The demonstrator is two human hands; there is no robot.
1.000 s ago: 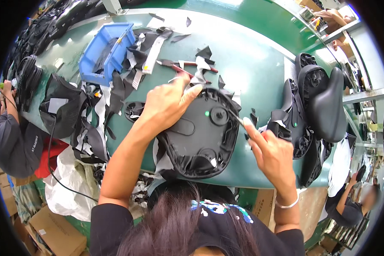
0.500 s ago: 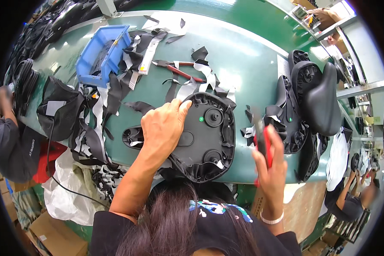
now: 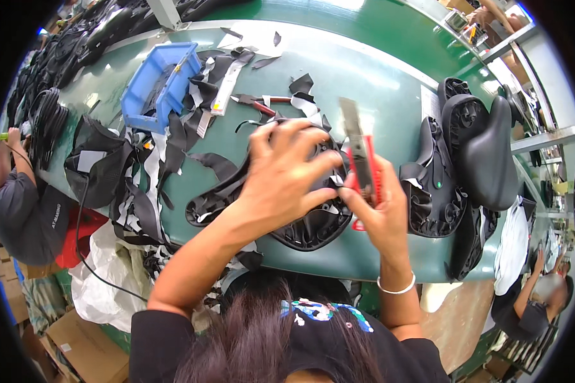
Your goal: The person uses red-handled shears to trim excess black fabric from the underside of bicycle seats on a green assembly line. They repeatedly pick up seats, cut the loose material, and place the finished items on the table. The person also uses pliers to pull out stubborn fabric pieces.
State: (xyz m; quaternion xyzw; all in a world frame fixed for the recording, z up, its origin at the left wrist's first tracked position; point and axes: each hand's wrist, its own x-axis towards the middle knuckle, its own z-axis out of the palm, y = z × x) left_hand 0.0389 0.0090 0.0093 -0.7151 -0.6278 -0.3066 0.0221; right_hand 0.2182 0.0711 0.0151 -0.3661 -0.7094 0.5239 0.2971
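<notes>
In front of me a black bicycle saddle (image 3: 310,233) lies underside up, its folded cover edge showing around the rim. Over its middle hovers my left hand (image 3: 284,169), fingers spread and holding nothing; whether a fingertip touches the saddle I cannot tell. My right hand (image 3: 383,207) is closed around a red utility knife (image 3: 369,169) with a broad grey blade pointing up and away, just right of the saddle. Beyond my left hand, red-handled pliers (image 3: 262,107) lie among black and white cover scraps (image 3: 302,83).
A blue bin (image 3: 133,105) stands back left, beside heaps of scraps (image 3: 148,191). Several black saddles (image 3: 489,153) are stacked at the right of the green table (image 3: 370,96). A cable (image 3: 80,223) hangs at the left edge. Other people (image 3: 29,210) work at both sides.
My left hand has let go of the saddle, moved right and spread its fingers. The knife has come up and left. The saddle sits differently, its smooth base now mostly hidden.
</notes>
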